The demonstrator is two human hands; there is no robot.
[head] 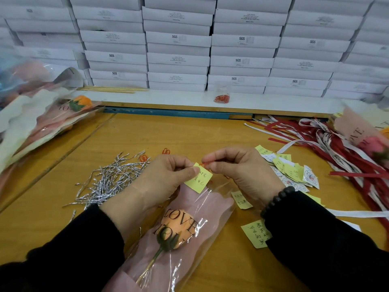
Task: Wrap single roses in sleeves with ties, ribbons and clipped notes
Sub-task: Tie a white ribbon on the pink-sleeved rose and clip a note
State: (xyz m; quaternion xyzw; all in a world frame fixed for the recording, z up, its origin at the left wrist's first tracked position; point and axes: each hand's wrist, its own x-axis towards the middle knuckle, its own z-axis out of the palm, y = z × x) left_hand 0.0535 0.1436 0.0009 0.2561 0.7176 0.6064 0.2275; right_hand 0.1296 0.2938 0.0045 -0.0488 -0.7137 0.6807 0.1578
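An orange rose lies in a pink and clear sleeve printed LOVE YOU, its head pointing away from me. My left hand pinches a yellow handwritten note at the sleeve's top edge. My right hand pinches a red paper clip at the note's upper corner. Both hands are close together above the sleeve's mouth.
Silver twist ties are heaped at left, with loose red clips behind them. More yellow notes and red and white ribbons lie at right. Wrapped roses are piled far left. White boxes are stacked behind, with a bag of red clips in front of them.
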